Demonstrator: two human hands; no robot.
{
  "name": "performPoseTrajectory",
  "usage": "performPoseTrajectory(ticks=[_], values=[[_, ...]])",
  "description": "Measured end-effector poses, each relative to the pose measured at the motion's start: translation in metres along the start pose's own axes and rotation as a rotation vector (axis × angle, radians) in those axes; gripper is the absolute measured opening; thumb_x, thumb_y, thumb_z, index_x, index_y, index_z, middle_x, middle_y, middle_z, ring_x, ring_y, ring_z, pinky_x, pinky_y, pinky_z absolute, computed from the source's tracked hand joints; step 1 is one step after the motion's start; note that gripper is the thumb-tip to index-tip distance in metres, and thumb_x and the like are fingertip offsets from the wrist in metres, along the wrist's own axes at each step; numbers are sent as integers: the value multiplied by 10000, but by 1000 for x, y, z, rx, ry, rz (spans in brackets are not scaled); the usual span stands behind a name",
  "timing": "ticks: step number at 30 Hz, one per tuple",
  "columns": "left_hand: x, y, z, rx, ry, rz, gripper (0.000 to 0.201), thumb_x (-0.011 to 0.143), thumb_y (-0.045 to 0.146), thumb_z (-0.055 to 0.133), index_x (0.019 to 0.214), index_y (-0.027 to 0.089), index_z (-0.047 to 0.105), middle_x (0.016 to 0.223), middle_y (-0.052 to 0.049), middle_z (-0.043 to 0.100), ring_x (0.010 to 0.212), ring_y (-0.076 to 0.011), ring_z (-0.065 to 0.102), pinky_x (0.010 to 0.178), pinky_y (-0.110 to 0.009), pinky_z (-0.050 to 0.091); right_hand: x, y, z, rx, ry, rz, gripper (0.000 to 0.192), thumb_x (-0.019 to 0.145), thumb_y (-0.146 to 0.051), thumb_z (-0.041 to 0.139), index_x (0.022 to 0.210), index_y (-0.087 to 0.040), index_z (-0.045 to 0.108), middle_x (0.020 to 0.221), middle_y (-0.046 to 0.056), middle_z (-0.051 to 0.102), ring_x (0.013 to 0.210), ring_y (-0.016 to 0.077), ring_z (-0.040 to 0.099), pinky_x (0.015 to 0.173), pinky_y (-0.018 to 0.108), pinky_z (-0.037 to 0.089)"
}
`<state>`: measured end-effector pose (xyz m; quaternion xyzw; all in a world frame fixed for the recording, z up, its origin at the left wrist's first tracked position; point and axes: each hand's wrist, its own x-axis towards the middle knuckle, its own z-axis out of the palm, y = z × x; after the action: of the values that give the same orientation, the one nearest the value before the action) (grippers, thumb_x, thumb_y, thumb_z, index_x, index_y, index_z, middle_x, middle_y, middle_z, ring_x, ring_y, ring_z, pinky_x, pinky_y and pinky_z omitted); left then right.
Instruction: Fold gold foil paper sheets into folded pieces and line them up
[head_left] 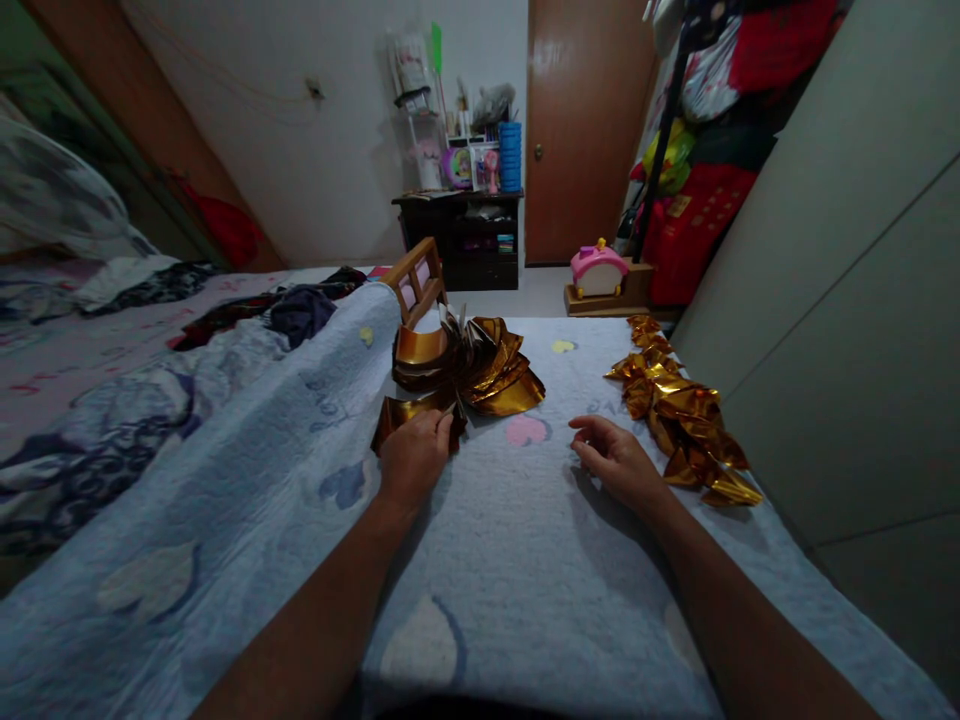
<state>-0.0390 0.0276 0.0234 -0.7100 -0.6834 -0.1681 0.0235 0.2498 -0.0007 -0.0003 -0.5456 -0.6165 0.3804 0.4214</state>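
Note:
My left hand (416,455) is closed on a curled sheet of shiny gold foil paper (394,415), its fingers pinching the near edge. Just beyond lies a fanned stack of the same gold paper (502,375), loosely curved, with some pale undersides showing. My right hand (611,458) hovers low above the quilt, holding nothing, with its fingers slightly curled and the thumb apart. To the right of it a row of folded, crumpled gold foil pieces (682,420) runs along the bed's edge. Both hands are over the light blue quilt (495,560).
A wooden headrest frame (416,280) stands behind the stack. Rumpled clothes (225,350) lie on the left. A pale cabinet (847,300) borders the right side. Beyond the bed are a pink toy (598,270), a dark shelf (457,240) and a brown door (585,130).

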Motion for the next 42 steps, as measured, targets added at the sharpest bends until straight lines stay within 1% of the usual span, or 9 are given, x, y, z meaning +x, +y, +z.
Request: performPoseTrajectory(ticks=[7,12,16,20,26,29,35,39,42], values=[[-1,-3,-3,-190,271,121,177,944,268,488,864,193,628,915,-80,679,932,-235,629,879,-336,475,-1,-2,-1,-10,-3,-5,301,798,-355,612,1056,-202,643,755,-1,607,588,132,539,518,257,427],[-17,9,-8,-424,328,320,155,940,250,515,884,195,648,915,-70,695,893,-197,657,835,-302,521,-1,-2,0,88,-36,38,288,808,-384,644,1026,-197,657,752,-10,603,590,125,536,531,251,439],[-34,22,-2,-583,175,590,175,940,199,534,987,206,702,1008,-88,732,920,-186,695,809,-278,546,-1,-7,0,347,-40,152,353,874,-486,609,1073,-196,639,852,28,661,601,124,568,541,256,471],[-45,31,5,-635,105,748,220,941,152,538,1029,222,727,1031,-97,752,887,-185,715,769,-273,548,-2,-10,2,580,-30,291,423,849,-503,647,1156,-219,585,849,42,684,642,174,641,519,272,495],[-48,34,4,-654,-42,808,234,907,196,573,1076,228,732,1123,-130,734,995,-237,707,866,-354,565,-2,-9,3,680,-12,222,506,679,-288,834,1129,-234,610,1115,71,729,966,245,704,850,375,564],[-46,35,1,-659,-85,826,229,889,280,617,1074,206,730,1107,-150,726,1000,-263,698,867,-376,563,0,-7,0,624,-12,236,413,665,-338,844,1015,-191,682,1035,84,743,896,240,702,817,369,558],[-47,40,5,-684,-306,727,241,927,296,561,1052,183,734,825,-96,728,736,-198,671,713,-303,510,2,-1,2,560,97,144,327,681,-421,828,921,-225,721,929,53,747,847,228,685,798,367,550],[-45,42,11,-804,-500,570,322,882,249,610,1184,172,693,751,-35,715,573,-129,588,595,-239,436,-2,-8,0,508,10,9,215,767,-409,769,906,-244,768,985,46,764,970,233,675,943,400,511],[-40,42,17,-1094,-687,369,384,876,307,646,1236,176,648,896,-54,723,584,-109,593,537,-202,411,-6,-16,-4,524,-78,-86,147,807,-390,759,901,-282,792,1085,38,763,1077,235,662,1019,424,476]])
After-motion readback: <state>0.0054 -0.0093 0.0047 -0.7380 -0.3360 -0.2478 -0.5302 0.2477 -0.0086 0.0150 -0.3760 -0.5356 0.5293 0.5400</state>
